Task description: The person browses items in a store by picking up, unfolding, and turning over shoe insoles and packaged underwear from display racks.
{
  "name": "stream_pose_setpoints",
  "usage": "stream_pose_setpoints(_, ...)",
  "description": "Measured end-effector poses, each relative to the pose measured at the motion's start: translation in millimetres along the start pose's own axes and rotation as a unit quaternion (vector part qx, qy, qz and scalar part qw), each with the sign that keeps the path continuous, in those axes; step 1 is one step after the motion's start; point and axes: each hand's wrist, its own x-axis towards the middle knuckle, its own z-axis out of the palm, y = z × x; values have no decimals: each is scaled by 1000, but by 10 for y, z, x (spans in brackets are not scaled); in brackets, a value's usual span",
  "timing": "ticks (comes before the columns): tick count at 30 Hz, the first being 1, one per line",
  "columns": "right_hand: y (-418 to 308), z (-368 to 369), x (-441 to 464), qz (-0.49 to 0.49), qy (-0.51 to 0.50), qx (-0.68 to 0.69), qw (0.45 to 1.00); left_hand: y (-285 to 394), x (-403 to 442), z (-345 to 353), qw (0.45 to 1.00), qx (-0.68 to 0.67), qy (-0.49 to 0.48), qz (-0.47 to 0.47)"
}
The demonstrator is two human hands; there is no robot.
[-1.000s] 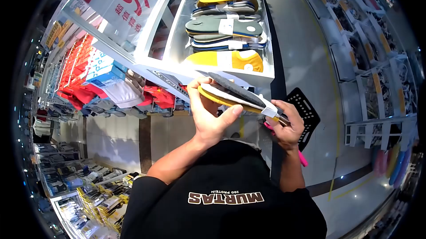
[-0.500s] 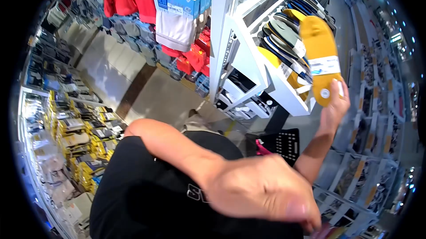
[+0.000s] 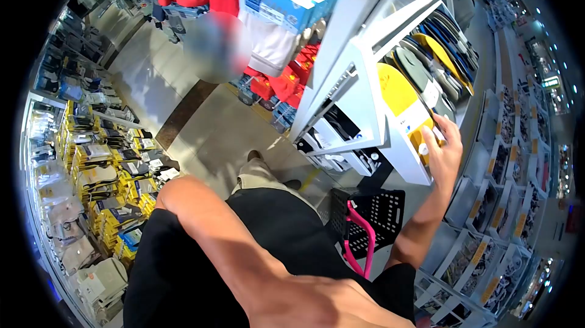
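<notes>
Yellow socks [image 3: 396, 91] pinched by right hand [image 3: 440, 133], seemingly for alignment in bin [image 3: 405, 156] beneath; left hand [image 3: 347, 305] state can't be told.

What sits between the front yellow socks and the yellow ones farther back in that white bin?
Grey-green and darker socks lie between the front yellow socks and the rear yellow ones; the head view shows this.

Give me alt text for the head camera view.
A right hand touches a yellow sock pack in a white tray of socks, while the left arm crosses the foreground. A black basket with a pink handle is nearby.
</notes>
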Motion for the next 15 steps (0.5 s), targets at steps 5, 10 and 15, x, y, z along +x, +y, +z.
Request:
stream_pose_setpoints(5, -415, -62, -159, -5, 117, 32, 993, 370, -145, -587, 949, 283, -25, 135)
stream_pose_setpoints(10, -941, 226, -472, -42, 204, 140, 968, 642, -681, -1377, 885, 399, 224, -81)
stream_pose_setpoints(15, -2207, 922, -352, -194, 104, 153, 964, 1181, -1112, -1923, 851, 375, 334, -155)
